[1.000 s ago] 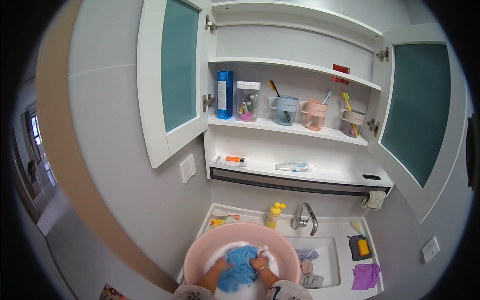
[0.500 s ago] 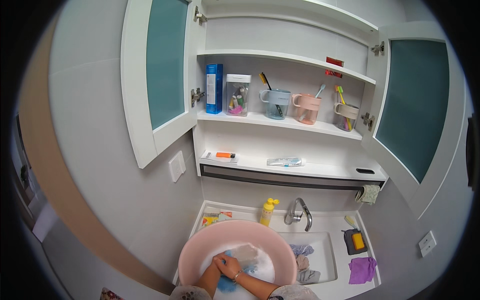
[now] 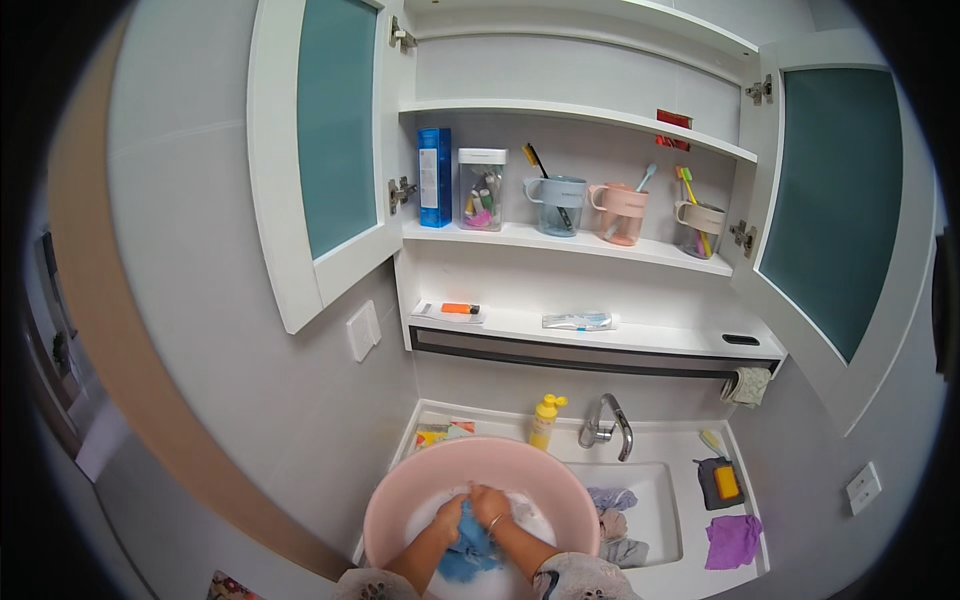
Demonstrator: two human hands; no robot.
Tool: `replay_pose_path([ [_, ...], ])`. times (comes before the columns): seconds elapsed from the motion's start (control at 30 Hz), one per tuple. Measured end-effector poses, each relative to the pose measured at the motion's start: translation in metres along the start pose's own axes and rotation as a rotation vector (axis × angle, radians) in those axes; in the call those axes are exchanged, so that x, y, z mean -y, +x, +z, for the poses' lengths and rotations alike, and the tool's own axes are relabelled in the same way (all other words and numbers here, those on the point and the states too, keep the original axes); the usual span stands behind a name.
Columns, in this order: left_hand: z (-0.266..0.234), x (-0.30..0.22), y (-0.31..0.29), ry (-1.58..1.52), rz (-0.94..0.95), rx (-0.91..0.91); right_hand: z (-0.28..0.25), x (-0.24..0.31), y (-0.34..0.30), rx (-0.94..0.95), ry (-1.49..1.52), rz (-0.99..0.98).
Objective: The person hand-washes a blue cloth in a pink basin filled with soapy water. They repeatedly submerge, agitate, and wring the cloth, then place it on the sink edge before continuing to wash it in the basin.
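Observation:
Inside a large pink basin (image 3: 400,485), white suds (image 3: 520,515) surround a wet blue cloth (image 3: 468,553). My left hand (image 3: 447,517) is closed on the cloth's left upper part. My right hand (image 3: 488,503), with a bracelet at the wrist, is closed at the cloth's top right, close beside the left one. Some fingertips are hidden by the cloth and the hands. The cloth hangs down between my forearms into the foam.
The basin stands over the left part of a white sink (image 3: 655,520) holding several crumpled cloths (image 3: 612,525). Behind are a yellow bottle (image 3: 543,422) and a chrome faucet (image 3: 608,428). At right lie a purple cloth (image 3: 733,542) and a yellow soap bar (image 3: 727,484). An open cabinet (image 3: 580,235) hangs above.
My hands were clasped together over the cloth; now they are slightly apart, with more of the blue cloth showing between them. The whole view has shifted a little.

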State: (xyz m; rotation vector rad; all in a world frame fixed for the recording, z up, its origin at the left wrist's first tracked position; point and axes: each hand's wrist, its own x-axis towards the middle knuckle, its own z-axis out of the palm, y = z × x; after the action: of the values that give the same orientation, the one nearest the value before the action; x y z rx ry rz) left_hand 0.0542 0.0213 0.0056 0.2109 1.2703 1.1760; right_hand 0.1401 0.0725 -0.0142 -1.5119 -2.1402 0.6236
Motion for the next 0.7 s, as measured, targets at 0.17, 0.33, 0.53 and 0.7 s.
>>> replay_pose_path([
  [0.17, -0.048, 0.029, 0.071, 0.025, 0.137, -0.079, 0.055, -0.067, 0.027, -0.221, 0.482, 0.423],
  [0.33, -0.050, 0.026, 0.032, 1.175, 0.438, -0.321, 0.056, -0.106, 0.003, 0.185, 0.079, 0.083],
  [0.53, -0.061, 0.046, 0.088, -0.123, -0.114, -0.114, 0.052, -0.051, 0.001, -0.017, 0.502, 0.070],
  [0.7, -0.062, 0.062, 0.103, -0.327, -0.032, 0.220, -0.021, 0.062, -0.060, 0.019, 0.361, -0.100],
])
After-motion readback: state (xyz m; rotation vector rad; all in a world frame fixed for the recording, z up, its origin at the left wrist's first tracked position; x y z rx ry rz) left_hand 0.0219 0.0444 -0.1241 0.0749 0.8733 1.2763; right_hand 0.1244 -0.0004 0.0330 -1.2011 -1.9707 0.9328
